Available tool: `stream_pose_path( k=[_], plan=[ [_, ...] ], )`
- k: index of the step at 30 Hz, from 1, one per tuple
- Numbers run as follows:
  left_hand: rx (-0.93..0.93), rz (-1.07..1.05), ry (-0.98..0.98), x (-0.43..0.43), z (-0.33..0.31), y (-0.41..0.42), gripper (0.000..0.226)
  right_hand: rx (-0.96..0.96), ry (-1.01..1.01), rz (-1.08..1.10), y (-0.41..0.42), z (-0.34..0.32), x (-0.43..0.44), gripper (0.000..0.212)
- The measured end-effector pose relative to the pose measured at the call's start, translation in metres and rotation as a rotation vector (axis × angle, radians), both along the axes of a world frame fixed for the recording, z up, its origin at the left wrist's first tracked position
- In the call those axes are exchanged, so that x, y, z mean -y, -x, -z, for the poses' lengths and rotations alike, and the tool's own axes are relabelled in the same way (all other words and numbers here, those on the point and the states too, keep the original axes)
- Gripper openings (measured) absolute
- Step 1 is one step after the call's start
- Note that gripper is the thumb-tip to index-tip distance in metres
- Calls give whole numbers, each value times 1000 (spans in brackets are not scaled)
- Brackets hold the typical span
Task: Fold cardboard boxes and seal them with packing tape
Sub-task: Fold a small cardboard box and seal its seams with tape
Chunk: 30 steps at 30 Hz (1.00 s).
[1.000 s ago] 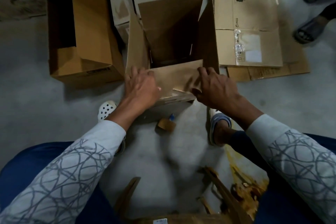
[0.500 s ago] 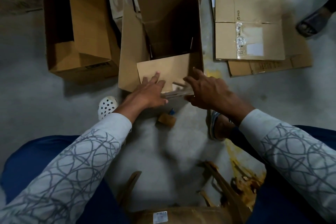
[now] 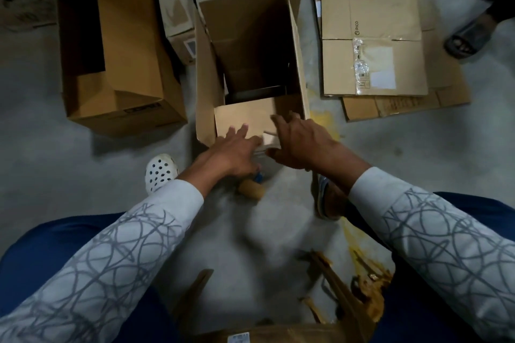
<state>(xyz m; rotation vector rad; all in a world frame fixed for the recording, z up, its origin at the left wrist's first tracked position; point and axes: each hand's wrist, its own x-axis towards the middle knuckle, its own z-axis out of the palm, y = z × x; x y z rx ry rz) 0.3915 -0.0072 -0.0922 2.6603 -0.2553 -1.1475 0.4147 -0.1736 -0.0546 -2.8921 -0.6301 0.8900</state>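
Note:
An open brown cardboard box [image 3: 250, 36] stands on the grey floor ahead of me, its left, far and right flaps up. Its near flap [image 3: 242, 117] is folded inward over the opening. My left hand [image 3: 234, 147] lies flat on that flap with fingers spread. My right hand [image 3: 301, 145] hovers open at the flap's right end, beside the box's right flap; whether it touches is unclear. A roll of brown packing tape [image 3: 250, 189] with a blue part lies on the floor just below my left hand, partly hidden by it.
A large closed box [image 3: 122, 44] lies to the left. Flattened boxes [image 3: 373, 36] are stacked on the right, with another person's sandalled feet [image 3: 471, 33] beyond. Smaller boxes [image 3: 175, 3] stand behind. My own shoes [image 3: 160, 171] flank the tape; torn cardboard [image 3: 342, 298] lies near my knees.
The near flap has been pushed down into the box. Both hands let go of its edge and opened flat; the right hand shifted right toward the side flap.

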Motion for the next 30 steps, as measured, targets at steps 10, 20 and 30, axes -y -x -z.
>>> stream_pose_path(
  k=[10,20,30],
  plan=[
    [477,19,-43,-52,-55,-56,69,259,-331,0,-67,-21,-69,88],
    [453,-68,-52,-95,-46,-77,70,230,-248,166,-159,46,-60,98],
    [314,-98,-139,-89,-41,-72,64,350,-233,321,-190,51,2,101]
  ],
)
